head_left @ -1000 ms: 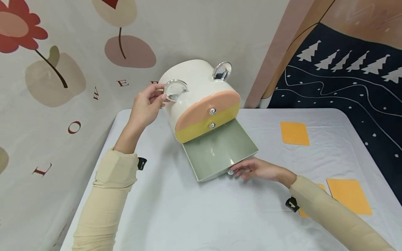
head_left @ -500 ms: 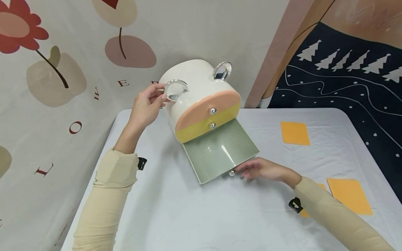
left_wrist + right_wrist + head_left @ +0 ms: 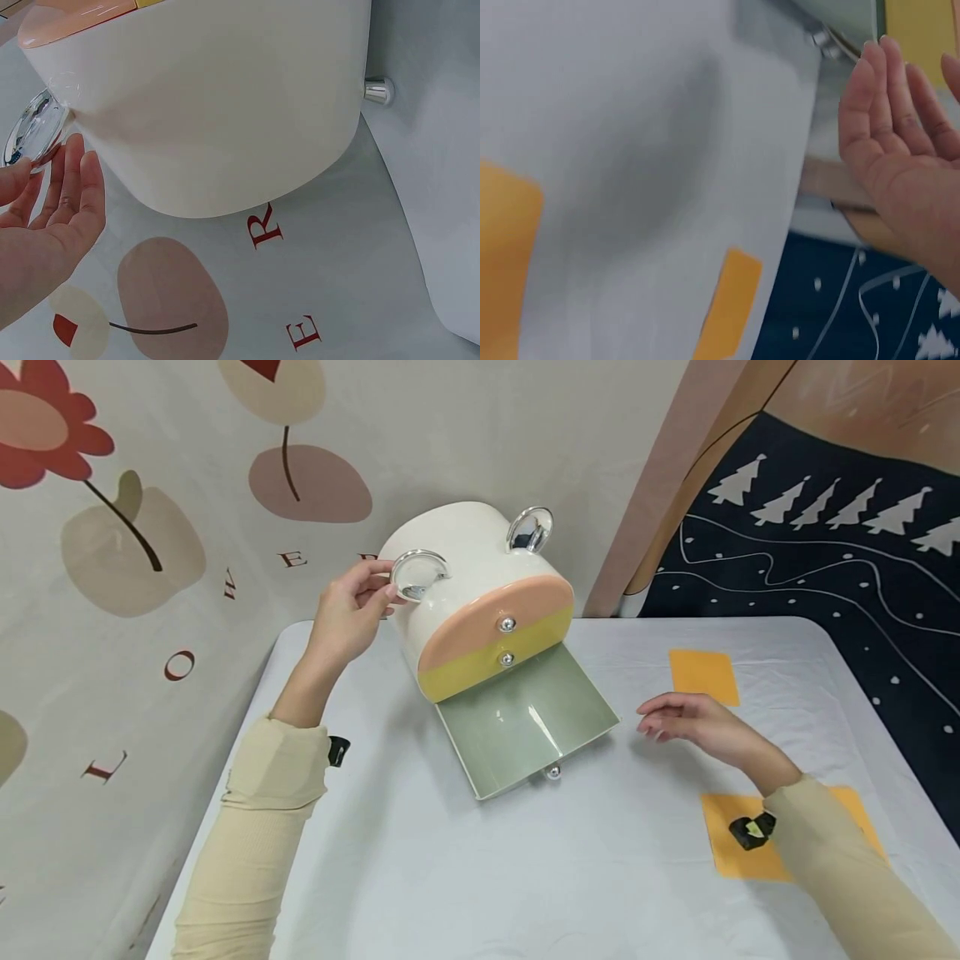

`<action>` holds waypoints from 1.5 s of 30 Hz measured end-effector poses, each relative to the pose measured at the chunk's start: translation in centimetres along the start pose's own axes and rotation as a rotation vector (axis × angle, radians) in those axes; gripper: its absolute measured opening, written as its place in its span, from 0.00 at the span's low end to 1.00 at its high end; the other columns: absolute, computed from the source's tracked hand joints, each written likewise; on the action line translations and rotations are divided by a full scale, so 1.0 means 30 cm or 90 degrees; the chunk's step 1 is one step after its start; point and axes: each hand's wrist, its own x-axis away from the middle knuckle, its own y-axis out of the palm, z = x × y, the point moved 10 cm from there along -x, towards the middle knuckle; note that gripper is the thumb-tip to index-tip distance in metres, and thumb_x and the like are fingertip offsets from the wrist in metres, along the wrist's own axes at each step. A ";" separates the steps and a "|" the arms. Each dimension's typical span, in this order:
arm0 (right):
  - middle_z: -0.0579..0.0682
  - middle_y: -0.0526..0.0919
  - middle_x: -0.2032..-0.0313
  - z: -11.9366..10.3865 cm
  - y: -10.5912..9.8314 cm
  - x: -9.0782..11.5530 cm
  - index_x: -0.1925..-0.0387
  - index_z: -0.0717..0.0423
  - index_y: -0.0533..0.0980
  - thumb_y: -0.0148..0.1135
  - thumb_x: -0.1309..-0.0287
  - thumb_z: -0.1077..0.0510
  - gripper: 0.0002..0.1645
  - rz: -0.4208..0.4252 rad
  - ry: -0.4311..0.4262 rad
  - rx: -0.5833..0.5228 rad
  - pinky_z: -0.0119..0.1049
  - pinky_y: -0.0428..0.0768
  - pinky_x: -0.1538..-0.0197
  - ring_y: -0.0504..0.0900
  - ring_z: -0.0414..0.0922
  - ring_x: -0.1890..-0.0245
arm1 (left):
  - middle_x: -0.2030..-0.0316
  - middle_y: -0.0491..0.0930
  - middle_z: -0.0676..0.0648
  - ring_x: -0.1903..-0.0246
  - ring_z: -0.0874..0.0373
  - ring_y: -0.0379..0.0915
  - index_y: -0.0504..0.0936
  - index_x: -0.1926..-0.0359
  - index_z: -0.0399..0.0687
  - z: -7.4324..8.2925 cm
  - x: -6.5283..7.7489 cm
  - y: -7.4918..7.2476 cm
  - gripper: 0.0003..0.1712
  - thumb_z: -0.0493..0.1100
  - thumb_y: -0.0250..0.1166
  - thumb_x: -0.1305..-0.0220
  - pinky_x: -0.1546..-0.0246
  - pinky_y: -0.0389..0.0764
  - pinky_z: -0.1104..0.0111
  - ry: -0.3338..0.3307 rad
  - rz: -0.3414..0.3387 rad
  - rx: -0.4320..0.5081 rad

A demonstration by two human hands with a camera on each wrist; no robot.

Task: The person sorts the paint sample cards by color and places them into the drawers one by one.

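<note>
A small white drawer cabinet (image 3: 457,539) with a rounded top stands at the back of the table. Its front has a peach drawer (image 3: 468,631) above a yellow drawer (image 3: 472,675), each with a silver knob. The bottom pale green drawer (image 3: 517,710) is pulled far out, with nothing lying in it; its knob (image 3: 553,772) shows at the front. My left hand (image 3: 348,614) pinches the silver ear-shaped piece (image 3: 34,131) on the cabinet's left side between thumb and fingers. Holding nothing, my right hand (image 3: 701,722) hovers right of the green drawer, its fingers loosely bent.
An orange paper square (image 3: 703,675) lies at the back right. More orange paper (image 3: 738,860) lies under my right forearm. A second silver ear (image 3: 531,529) rises from the cabinet's right side. A printed cloth wall (image 3: 457,435) stands right behind the table.
The green drawer slid slightly further out, then my right hand left its front and moved right and back. My left hand has stayed on the ear.
</note>
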 end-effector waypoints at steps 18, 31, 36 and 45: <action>0.42 0.78 0.58 0.216 -0.408 0.304 0.50 0.57 0.74 0.52 0.38 0.64 0.14 0.230 0.001 -0.064 0.24 0.78 0.61 0.77 0.35 0.61 | 0.59 0.77 0.39 0.61 0.52 0.77 0.73 0.46 0.39 0.003 0.000 0.006 0.16 0.36 0.53 0.34 0.62 0.78 0.74 0.002 0.003 0.008; 0.19 0.70 0.70 0.587 -0.684 0.604 0.51 0.27 0.62 0.56 0.40 0.49 0.19 0.438 0.222 0.155 0.24 0.72 0.67 0.70 0.22 0.69 | 0.61 0.76 0.39 0.63 0.51 0.76 0.73 0.46 0.39 0.006 0.001 0.003 0.16 0.35 0.53 0.34 0.61 0.78 0.71 0.003 0.004 0.003; 0.25 0.70 0.73 0.690 -0.695 0.700 0.50 0.27 0.61 0.59 0.41 0.54 0.24 0.465 0.344 0.136 0.28 0.71 0.70 0.70 0.27 0.74 | 0.60 0.76 0.39 0.62 0.51 0.76 0.72 0.46 0.38 0.006 0.000 0.005 0.16 0.35 0.53 0.34 0.61 0.78 0.70 0.003 0.003 0.002; 0.70 0.59 0.53 0.690 -0.634 0.738 0.40 0.73 0.54 0.63 0.48 0.64 0.40 0.500 0.467 0.194 0.49 0.66 0.56 0.60 0.60 0.58 | 0.59 0.76 0.39 0.61 0.51 0.75 0.72 0.45 0.40 -0.001 0.002 0.004 0.17 0.36 0.53 0.34 0.60 0.78 0.71 -0.008 0.002 -0.008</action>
